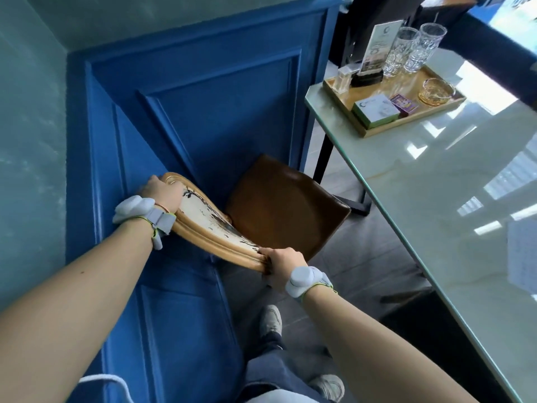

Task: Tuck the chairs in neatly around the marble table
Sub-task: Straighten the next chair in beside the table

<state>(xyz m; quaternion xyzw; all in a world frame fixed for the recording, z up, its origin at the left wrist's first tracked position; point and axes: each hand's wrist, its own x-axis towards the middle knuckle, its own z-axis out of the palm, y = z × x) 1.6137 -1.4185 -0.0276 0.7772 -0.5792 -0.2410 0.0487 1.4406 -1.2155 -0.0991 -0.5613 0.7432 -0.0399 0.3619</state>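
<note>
A chair point(284, 210) with a brown leather seat and a gold-framed, pale patterned backrest point(209, 225) stands between the blue panelled wall and the marble table point(450, 205). My left hand point(162, 193) grips the far end of the backrest's top rail. My right hand point(283, 264) grips the near end of the same rail. The seat's front corner points toward the table's black leg point(324, 158) and lies apart from the table edge. The chair's legs are hidden under the seat.
A wooden tray point(363, 128) at the table's far end holds two glasses point(412, 50), a sign stand, small boxes and an amber ashtray. The blue wall point(203, 97) is close on the left. My feet point(270, 319) stand on grey floor behind the chair.
</note>
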